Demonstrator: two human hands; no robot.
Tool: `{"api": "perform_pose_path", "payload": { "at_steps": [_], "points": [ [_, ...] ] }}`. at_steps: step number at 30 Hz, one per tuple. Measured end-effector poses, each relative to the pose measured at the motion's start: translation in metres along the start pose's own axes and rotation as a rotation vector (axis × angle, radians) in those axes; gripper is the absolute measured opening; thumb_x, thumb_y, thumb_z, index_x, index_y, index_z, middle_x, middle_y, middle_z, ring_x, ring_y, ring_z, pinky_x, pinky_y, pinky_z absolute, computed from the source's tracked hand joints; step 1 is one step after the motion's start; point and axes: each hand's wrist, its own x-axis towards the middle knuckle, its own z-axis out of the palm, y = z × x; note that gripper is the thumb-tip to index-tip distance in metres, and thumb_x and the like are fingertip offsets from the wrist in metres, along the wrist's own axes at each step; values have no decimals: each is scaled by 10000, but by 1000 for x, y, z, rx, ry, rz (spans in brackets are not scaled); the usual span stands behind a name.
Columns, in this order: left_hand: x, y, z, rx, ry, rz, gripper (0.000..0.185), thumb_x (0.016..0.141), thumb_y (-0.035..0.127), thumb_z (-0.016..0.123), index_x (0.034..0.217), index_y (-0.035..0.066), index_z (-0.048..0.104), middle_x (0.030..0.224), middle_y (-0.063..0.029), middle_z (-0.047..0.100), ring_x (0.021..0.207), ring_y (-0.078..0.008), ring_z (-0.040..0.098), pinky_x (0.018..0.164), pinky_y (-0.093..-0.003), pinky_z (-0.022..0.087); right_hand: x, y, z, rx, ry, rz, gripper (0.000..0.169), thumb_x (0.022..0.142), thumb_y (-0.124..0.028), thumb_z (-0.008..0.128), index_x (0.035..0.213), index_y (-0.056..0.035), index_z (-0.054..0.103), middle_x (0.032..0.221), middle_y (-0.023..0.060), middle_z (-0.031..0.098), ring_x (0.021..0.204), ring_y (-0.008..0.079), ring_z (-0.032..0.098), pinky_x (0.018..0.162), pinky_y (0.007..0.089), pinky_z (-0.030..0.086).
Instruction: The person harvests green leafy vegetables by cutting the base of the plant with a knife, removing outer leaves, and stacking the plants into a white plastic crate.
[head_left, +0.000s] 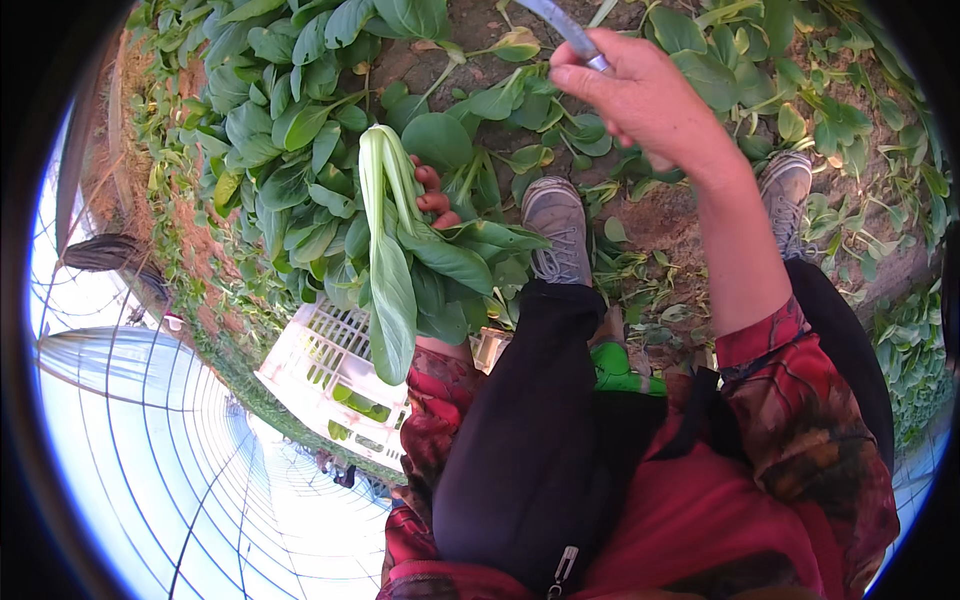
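Note:
A cut head of leafy greens, like bok choy (394, 300), lies in my left hand (433, 196), its pale stalks pointing up the view and its leaves hanging toward a crate. Only the curled fingertips of that hand show beside the stalks; the rest is hidden behind the leaves. My right hand (637, 97) is closed on a curved-bladed knife (562, 24), held above the plants at the top. Part of the blade runs out of view, and the handle is hidden in my fist.
A white plastic slatted crate (330, 375) with some greens inside stands at lower left. Dense leafy plants (285, 127) grow at upper left. My shoes (559, 225) rest on soil with scattered leaves. Hoops of a greenhouse tunnel (150, 420) show beyond.

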Motion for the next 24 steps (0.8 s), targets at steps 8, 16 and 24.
{"api": "perform_pose_path", "payload": {
  "at_steps": [8, 16, 24],
  "points": [
    [-6, -6, -3, 218, -23, -5, 683, 830, 301, 604, 1376, 4, 321, 1278, -160, 459, 1024, -267, 555, 814, -400, 481, 6, -9, 82, 486, -326, 136, 433, 752, -211, 750, 1097, -8, 585, 829, 31, 609, 439, 21, 419, 366, 186, 341],
    [11, -41, 38, 749, 426, 74, 758, 737, 347, 655, 1339, -13, 368, 1194, -183, 536, 1039, -302, 569, 914, -407, 464, 11, 0, 68, 450, -262, 75, 480, 688, -176, 798, 1071, 9, 577, 743, 22, 590, 484, 30, 461, 396, 195, 368],
    [15, -59, 56, 948, 494, 154, 648, 731, 154, 680, 1296, -15, 410, 1140, -134, 574, 998, -241, 599, 885, -357, 491, 6, -7, 84, -116, 70, -187, 484, 674, -192, 743, 1023, 76, 541, 776, 136, 635, 705, 233, 641, 645, 341, 500]
  ]
}}
